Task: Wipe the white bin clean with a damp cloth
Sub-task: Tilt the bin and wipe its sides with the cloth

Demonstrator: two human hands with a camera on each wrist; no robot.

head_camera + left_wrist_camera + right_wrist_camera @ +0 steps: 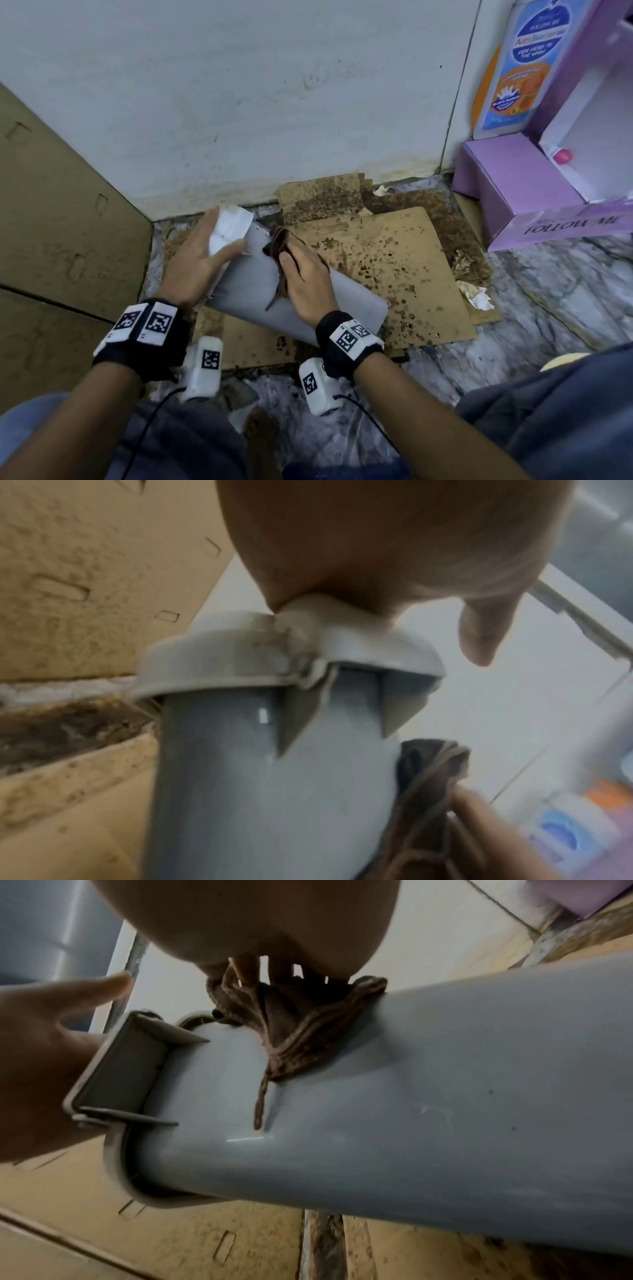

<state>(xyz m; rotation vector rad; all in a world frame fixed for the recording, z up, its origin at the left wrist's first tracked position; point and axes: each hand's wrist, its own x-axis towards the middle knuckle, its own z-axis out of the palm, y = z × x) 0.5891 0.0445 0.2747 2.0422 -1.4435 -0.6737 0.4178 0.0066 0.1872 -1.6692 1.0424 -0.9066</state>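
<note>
The white bin (pixel 246 284) lies on its side on stained cardboard, with its rim end toward the wall. My left hand (pixel 198 260) braces that rim: the palm sits on the rim handle (pixel 308 631) and the thumb (pixel 479 642) is straight. How its fingers lie at the mouth is hidden. My right hand (pixel 305 281) pinches a bunched brown cloth (pixel 279 240) and presses it onto the bin's upper side. In the right wrist view the cloth (pixel 298 1031) sits just behind the handle on the bin (pixel 411 1096), one strand trailing down.
A large cardboard box (pixel 51 205) stands close on the left and a white wall (pixel 239 102) behind. Purple cartons (pixel 513 181) fill the right corner. Spotted cardboard (pixel 394 267) and crumpled paper (pixel 476 294) lie on the marble floor (pixel 565 291).
</note>
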